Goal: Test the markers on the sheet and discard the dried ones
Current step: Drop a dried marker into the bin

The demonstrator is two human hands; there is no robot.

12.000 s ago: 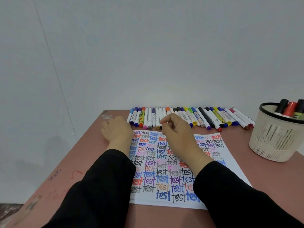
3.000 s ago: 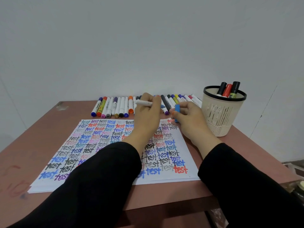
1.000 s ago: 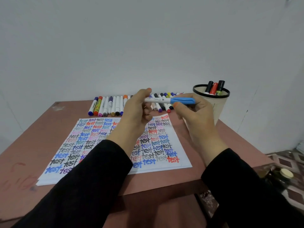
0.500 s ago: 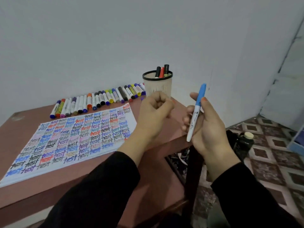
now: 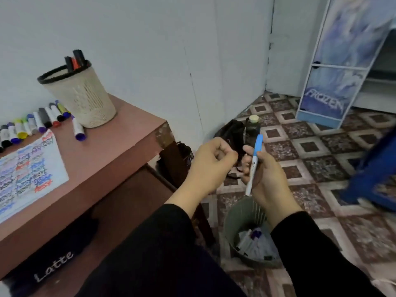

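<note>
Head view: one white marker with blue cap (image 5: 254,160), held upright in right hand's (image 5: 269,181) grip above round green floor bin (image 5: 233,212).
Left hand (image 5: 211,166) fisted, empty. Beige mesh basket (image 5: 85,103) on brown bench (image 5: 120,147): three markers (image 5: 74,60). White sheet (image 5: 27,174) reads "test" repeatedly; blue cabinet (image 5: 325,102), "FROZEN"; dark fabric (image 5: 53,266), "Latte".

On the table (image 5: 120,146), the sheet (image 5: 32,168) is running off the picture's left edge, its writing smearing into blur. The row of markers (image 5: 32,125) at the table's back is being cut off there too. Off the table's right end, the left hand (image 5: 210,163) is covering part of a black bag (image 5: 231,131). The right hand (image 5: 270,181) is gripping a blue marker (image 5: 254,166) whose print is showing too small to read, and its sleeve is hiding part of the bin (image 5: 237,213), whose contents are blurring together. Farther right of the table, a blue shape (image 5: 377,172) is streaking beyond recognition.
</note>
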